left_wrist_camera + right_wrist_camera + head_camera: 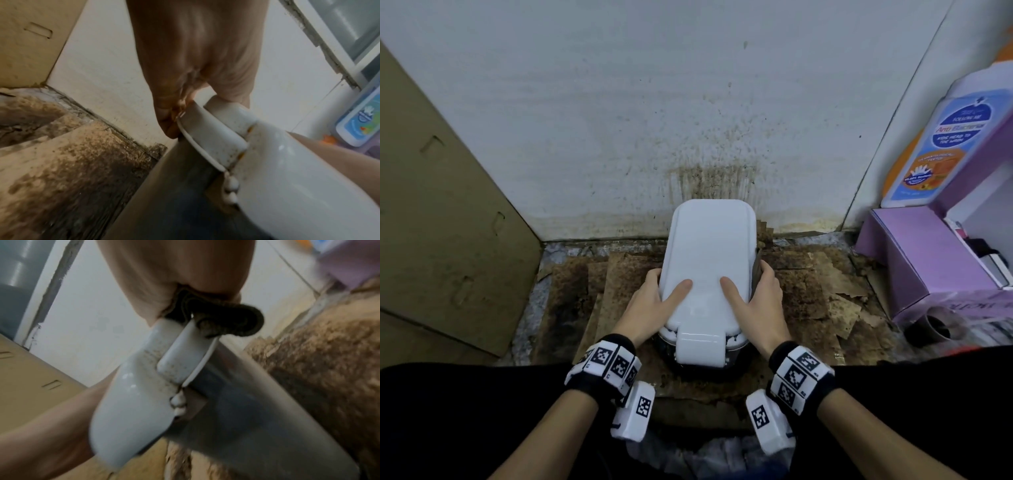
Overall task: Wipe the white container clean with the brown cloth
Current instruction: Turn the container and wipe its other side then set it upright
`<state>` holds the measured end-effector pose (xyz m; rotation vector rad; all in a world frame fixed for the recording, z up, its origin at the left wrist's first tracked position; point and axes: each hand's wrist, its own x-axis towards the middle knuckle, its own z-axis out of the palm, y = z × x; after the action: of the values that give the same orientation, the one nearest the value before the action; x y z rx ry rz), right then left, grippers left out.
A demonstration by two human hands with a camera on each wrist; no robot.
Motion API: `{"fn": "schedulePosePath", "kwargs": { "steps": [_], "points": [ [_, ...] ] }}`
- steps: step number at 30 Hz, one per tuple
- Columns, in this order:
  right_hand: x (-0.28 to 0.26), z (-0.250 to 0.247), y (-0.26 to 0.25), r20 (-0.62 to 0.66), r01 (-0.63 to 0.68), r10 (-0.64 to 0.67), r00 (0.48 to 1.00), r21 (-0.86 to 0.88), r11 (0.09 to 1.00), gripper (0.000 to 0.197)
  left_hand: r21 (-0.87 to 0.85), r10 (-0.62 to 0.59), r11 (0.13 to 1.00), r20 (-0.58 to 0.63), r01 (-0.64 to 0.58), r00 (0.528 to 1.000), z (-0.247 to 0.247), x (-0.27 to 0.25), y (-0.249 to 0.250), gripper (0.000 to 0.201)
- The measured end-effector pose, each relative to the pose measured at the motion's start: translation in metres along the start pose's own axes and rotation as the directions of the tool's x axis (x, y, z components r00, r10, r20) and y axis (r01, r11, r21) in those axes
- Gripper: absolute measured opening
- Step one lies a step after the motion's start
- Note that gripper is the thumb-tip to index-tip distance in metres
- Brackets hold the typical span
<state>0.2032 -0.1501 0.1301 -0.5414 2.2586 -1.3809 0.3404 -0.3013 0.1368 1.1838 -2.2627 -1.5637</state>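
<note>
A white container [709,253] with a clip-on lid stands on stained cardboard, its near end towards me. My left hand [669,281] grips its left side, thumb lying on the lid, fingers curled under the lid's rim [205,138]. On the opposite side my right hand [748,277] grips the same way. The brown cloth [757,267] is bunched between its fingers and the container's edge, plain in the right wrist view as a dark fold [230,321]. The lid's side clips [180,353] carry brown specks. The container's lower body looks dark and partly hidden.
A brown-spattered white wall [688,120] rises just behind the container. A cardboard box [431,222] leans at the left. At the right stand a purple box [928,267], a wash bottle [941,144] and a dark cup [931,329]. Stained cardboard sheets [818,284] cover the floor.
</note>
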Motion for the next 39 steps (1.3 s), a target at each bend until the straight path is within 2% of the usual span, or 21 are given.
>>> {"fn": "schedulePosePath", "kwargs": {
  "steps": [5,9,14,21,24,30,33,36,39],
  "points": [
    [-0.022,0.009,-0.001,-0.105,-0.052,0.061,0.993,0.09,0.995,0.093,0.05,0.059,0.997,0.049,-0.061,0.997,-0.014,0.009,0.004,0.052],
    [-0.029,0.024,0.002,-0.11,-0.049,0.064,0.992,0.131,0.99,0.093,0.038,0.049,0.998,0.055,-0.051,0.997,-0.016,0.012,-0.004,0.053],
    [-0.022,0.03,-0.001,-0.095,-0.049,0.064,0.993,0.156,0.986,0.092,0.015,0.072,0.997,0.006,-0.072,0.997,-0.014,0.013,-0.009,0.058],
    [0.007,0.019,-0.004,-0.027,-0.056,0.061,0.998,0.152,0.987,0.091,0.047,0.012,0.999,-0.153,-0.005,0.988,0.0,0.003,-0.021,0.081],
    [0.025,0.011,-0.006,-0.009,-0.056,0.058,0.998,0.166,0.985,0.092,0.085,-0.055,0.994,-0.18,0.071,0.982,0.007,-0.006,-0.023,0.092],
    [0.065,0.005,-0.008,0.017,-0.067,0.065,0.998,0.176,0.982,0.096,0.076,-0.171,0.979,-0.18,0.187,0.969,0.015,-0.028,-0.021,0.085],
    [0.086,0.002,-0.007,0.032,-0.075,0.071,0.997,0.172,0.982,0.1,0.019,-0.182,0.982,-0.184,0.189,0.966,0.02,-0.04,-0.019,0.088],
    [0.104,-0.003,-0.006,0.06,-0.081,0.072,0.996,0.16,0.984,0.099,-0.046,-0.186,0.983,-0.182,0.18,0.966,0.023,-0.046,-0.016,0.068],
    [0.118,-0.007,-0.006,0.112,-0.081,0.067,0.991,0.125,0.989,0.107,-0.122,-0.176,0.98,-0.149,0.159,0.973,0.022,-0.043,-0.018,0.066]
  ]
}}
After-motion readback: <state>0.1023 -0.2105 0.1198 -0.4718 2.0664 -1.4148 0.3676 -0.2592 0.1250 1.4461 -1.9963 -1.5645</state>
